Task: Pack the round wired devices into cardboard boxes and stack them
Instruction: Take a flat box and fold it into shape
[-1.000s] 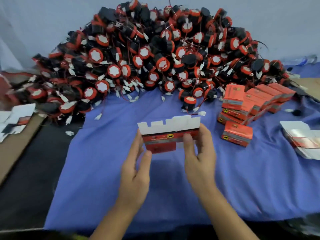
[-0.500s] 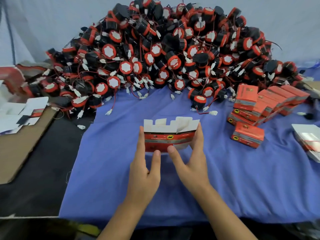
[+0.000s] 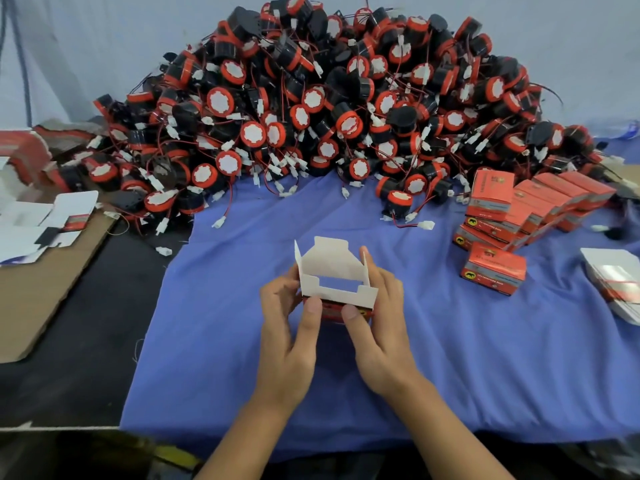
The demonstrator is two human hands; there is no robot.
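Head: box [image 3: 334,268] between left [image 3: 287,329], right grips [image 3: 381,323]

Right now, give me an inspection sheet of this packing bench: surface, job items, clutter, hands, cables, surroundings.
Surface: blue cloth over a dark tabletop.
Job's things: open box, flaps up, no device seen inside; heap of round wired devices behind it; closed boxes stacked at right.
Clutter: left blanks, flat, on a cardboard sheet; right blanks stacked at the right edge.
Grippers: left hand and right hand both grip the open box.
Cables: white-plugged leads trail from the heap onto the cloth.
Surroundings: pale wall behind the heap.
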